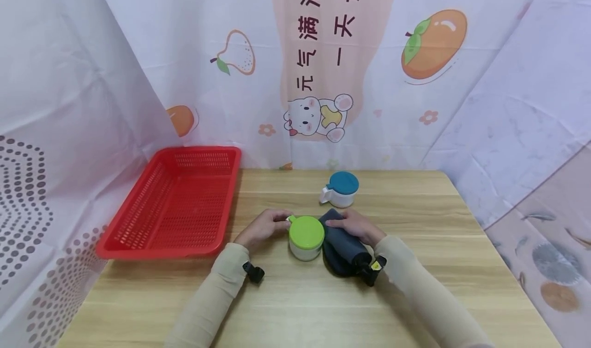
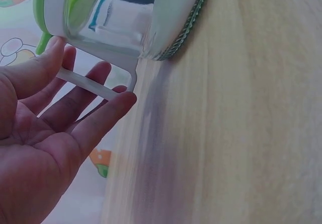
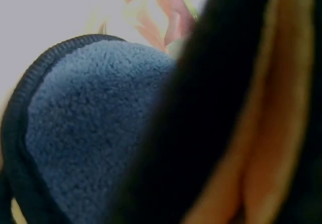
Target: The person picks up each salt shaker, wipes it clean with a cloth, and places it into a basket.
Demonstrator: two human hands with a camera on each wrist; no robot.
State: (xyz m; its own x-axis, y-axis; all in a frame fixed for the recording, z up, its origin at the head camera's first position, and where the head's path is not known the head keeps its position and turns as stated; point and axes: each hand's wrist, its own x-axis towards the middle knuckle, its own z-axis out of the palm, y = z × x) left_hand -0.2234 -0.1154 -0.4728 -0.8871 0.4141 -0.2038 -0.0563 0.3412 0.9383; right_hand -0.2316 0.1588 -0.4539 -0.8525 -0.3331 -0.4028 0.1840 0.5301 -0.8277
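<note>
A glass seasoning jar [image 1: 303,245] with a green lid stands at the table's middle. My left hand [image 1: 265,228] holds its white handle [image 2: 88,82]; in the left wrist view the thumb is near the lid and the fingers curl round the handle. My right hand [image 1: 357,225] grips a pair of dark blue earmuffs [image 1: 341,243], thumb and fingers over the upper end. The earmuffs lie close beside the jar's right side. Blue fleece lining [image 3: 95,113] and ribbed trim fill much of the right wrist view. Behind them stands a second jar [image 1: 342,189] with a blue lid.
A red plastic basket [image 1: 226,204] sits at the table's left. The wooden table [image 1: 314,307] runs back to a printed curtain [image 1: 258,91]. More patterned cloth [image 1: 545,225] hangs along the right side.
</note>
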